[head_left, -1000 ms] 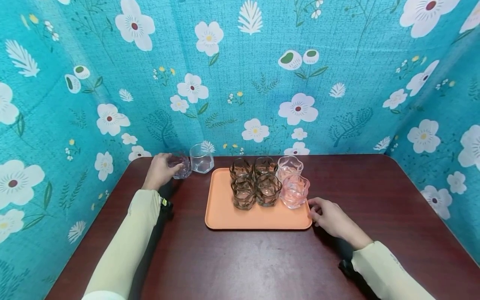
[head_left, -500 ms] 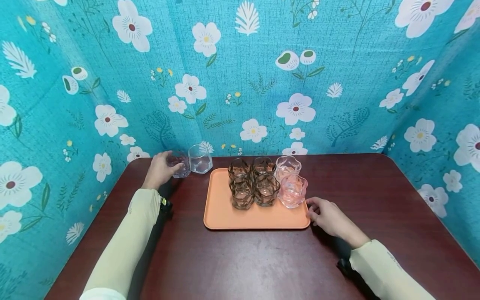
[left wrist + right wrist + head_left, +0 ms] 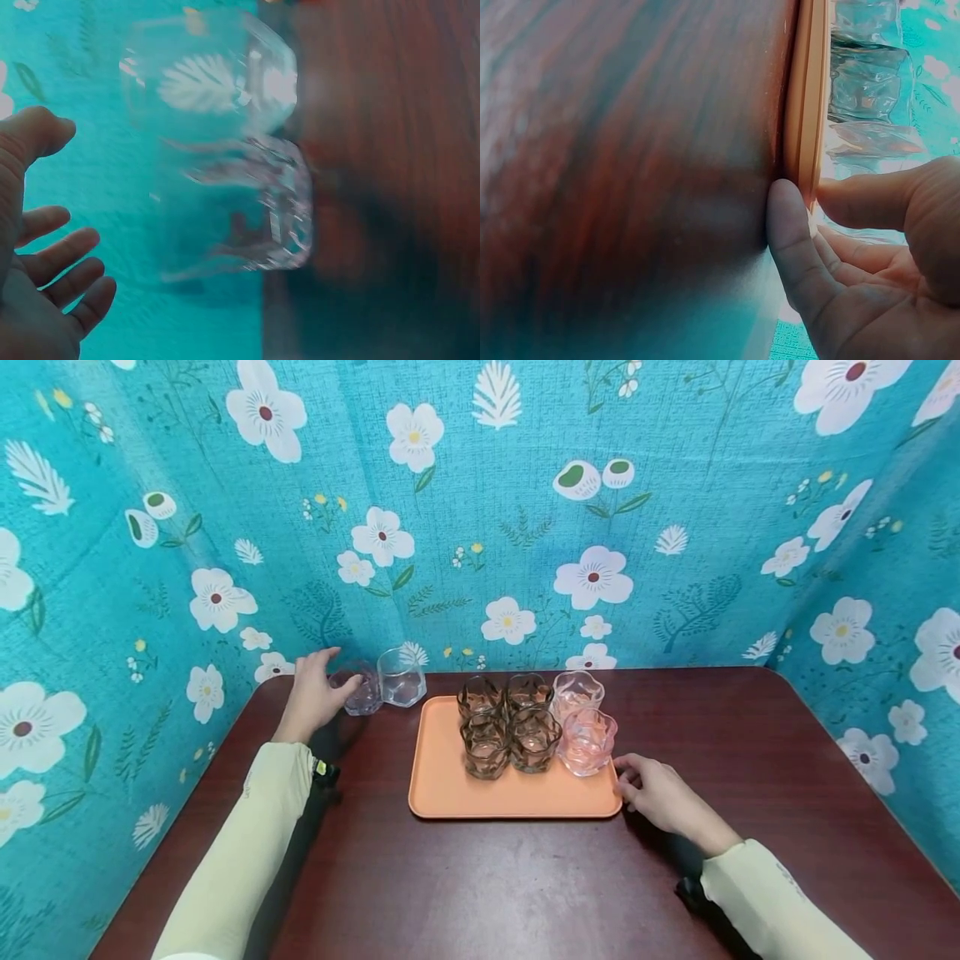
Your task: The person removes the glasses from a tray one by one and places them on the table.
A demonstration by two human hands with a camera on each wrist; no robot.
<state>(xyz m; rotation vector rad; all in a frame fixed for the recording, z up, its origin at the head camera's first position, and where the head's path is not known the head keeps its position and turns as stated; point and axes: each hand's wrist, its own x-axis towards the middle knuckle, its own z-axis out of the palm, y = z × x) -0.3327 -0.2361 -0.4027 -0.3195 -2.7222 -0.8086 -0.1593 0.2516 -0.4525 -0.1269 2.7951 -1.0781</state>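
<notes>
My left hand (image 3: 313,695) is spread beside a faintly purple glass (image 3: 363,692) at the back left of the table. In the left wrist view, a gap shows between its straightened fingers (image 3: 75,247) and that glass (image 3: 289,217). Right against the purple glass stands a clear angular glass (image 3: 402,681). My right hand (image 3: 663,793) pinches the right rim of an orange tray (image 3: 442,797), thumb on one side and forefinger on the other in the right wrist view. On the tray stand several brown glasses (image 3: 486,752), a pink glass (image 3: 588,747) and a paler pinkish glass (image 3: 578,692).
The dark wooden table (image 3: 480,885) runs back to a blue flowered cloth (image 3: 465,527), which also hangs at both sides. Both glasses on the left stand close to the back edge. The tray's glasses crowd together toward its back and right.
My left hand has let go of the purple glass; its fingers have spread and drawn back slightly left. The right hand stays at the tray's rim.
</notes>
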